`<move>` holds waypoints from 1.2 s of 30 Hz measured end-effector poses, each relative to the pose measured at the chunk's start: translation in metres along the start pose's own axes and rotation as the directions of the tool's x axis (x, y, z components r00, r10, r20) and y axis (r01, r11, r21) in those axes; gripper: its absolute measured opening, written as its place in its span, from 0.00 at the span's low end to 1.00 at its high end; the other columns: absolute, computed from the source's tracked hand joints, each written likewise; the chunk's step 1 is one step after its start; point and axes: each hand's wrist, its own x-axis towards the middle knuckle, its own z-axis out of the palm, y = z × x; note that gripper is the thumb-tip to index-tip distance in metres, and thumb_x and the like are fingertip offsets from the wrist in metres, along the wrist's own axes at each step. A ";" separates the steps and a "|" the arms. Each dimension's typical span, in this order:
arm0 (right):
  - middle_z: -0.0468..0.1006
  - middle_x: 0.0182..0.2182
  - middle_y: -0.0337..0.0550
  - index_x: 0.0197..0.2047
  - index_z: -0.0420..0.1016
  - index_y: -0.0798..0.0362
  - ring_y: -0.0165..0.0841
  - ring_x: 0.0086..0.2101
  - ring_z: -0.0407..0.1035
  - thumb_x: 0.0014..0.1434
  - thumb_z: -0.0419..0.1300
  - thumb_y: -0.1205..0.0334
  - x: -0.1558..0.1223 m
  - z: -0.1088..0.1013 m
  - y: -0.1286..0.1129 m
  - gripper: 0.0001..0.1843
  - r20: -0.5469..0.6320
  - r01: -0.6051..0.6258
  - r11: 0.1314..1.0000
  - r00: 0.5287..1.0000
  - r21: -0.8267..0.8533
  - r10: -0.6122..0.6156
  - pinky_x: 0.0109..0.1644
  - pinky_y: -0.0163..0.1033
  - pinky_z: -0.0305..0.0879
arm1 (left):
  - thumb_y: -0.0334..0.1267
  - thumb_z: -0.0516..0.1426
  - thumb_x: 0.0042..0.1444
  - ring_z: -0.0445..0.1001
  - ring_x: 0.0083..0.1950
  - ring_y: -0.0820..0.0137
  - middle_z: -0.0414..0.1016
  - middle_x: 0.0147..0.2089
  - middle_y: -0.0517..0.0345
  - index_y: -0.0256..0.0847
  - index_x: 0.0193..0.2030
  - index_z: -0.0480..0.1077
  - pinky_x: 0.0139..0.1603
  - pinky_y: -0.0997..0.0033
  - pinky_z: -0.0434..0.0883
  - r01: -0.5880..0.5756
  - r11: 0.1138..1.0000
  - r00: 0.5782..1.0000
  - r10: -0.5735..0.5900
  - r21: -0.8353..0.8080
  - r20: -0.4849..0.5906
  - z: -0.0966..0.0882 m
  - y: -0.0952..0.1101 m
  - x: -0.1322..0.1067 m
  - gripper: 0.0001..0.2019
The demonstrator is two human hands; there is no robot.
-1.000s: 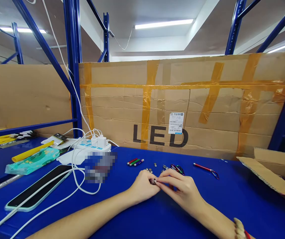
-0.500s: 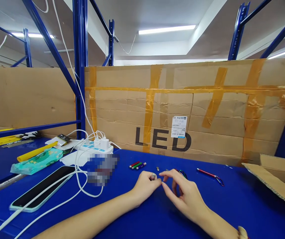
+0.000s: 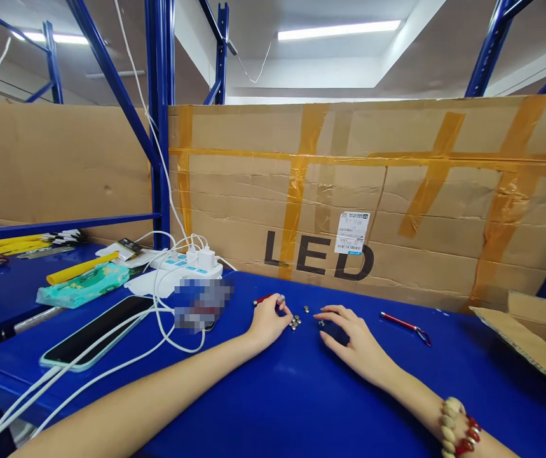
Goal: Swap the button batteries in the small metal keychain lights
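Blue tabletop (image 3: 301, 407), backed by taped cardboard (image 3: 396, 210) printed "LED"; the white barcode label (image 3: 351, 233) is too small to read.

Head view: left hand (image 3: 267, 321) fingertips touch the red mini torch (image 3: 264, 299); cannot tell whether they are closed on it. Button cells (image 3: 294, 322) lie just beside that hand. Right hand (image 3: 349, 334) has its fingers spread, holds nothing, and rests near the cells. Thin red penlight (image 3: 403, 323) lies apart, to the right.

Two hands (image 3: 267, 321), one phone (image 3: 96, 331), one power strip (image 3: 177, 272), one beaded bracelet (image 3: 454, 425).
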 end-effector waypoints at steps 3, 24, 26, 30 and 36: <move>0.66 0.52 0.47 0.50 0.68 0.47 0.39 0.52 0.59 0.57 0.51 0.57 0.001 0.000 -0.003 0.17 0.004 0.028 0.998 1.000 -0.059 -0.028 0.54 0.52 0.55 | 0.22 0.53 0.46 0.62 0.28 0.74 0.63 0.25 0.66 0.39 0.23 0.55 0.33 0.76 0.58 -0.066 0.997 0.998 0.066 0.027 0.023 0.004 0.001 -0.002 0.11; 0.65 0.54 0.47 0.42 0.72 0.46 0.42 0.55 0.56 0.56 0.53 0.52 0.015 0.010 -0.001 0.13 0.040 0.092 0.972 0.996 -0.216 -0.085 0.56 0.54 0.51 | 0.29 0.53 0.47 0.59 0.31 0.75 0.56 0.30 0.61 0.39 0.17 0.47 0.36 0.74 0.59 -0.252 0.927 0.966 0.256 -0.279 -0.024 0.011 0.011 -0.014 0.17; 0.67 0.52 0.47 0.39 0.73 0.47 0.42 0.54 0.58 0.56 0.53 0.55 0.014 0.008 -0.002 0.11 0.036 0.124 0.972 0.992 -0.200 -0.119 0.54 0.53 0.53 | 0.29 0.52 0.47 0.60 0.31 0.75 0.56 0.30 0.61 0.38 0.16 0.47 0.36 0.74 0.59 -0.312 0.918 0.950 0.307 -0.246 -0.059 0.010 0.015 -0.017 0.16; 0.68 0.52 0.47 0.43 0.74 0.45 0.42 0.52 0.60 0.58 0.53 0.57 0.013 0.007 -0.002 0.12 0.023 0.156 0.973 0.988 -0.173 -0.154 0.52 0.52 0.56 | 0.29 0.52 0.48 0.59 0.30 0.75 0.56 0.32 0.59 0.38 0.16 0.49 0.31 0.75 0.57 -0.368 0.905 0.930 0.359 -0.212 -0.083 0.011 0.016 -0.018 0.15; 0.71 0.47 0.44 0.34 0.77 0.45 0.41 0.49 0.62 0.56 0.56 0.58 0.012 0.009 -0.002 0.08 0.001 0.119 0.987 0.993 -0.112 -0.120 0.49 0.49 0.59 | 0.29 0.52 0.47 0.58 0.30 0.75 0.56 0.31 0.59 0.38 0.16 0.48 0.31 0.74 0.57 -0.367 0.906 0.930 0.362 -0.210 -0.063 0.012 0.013 -0.018 0.16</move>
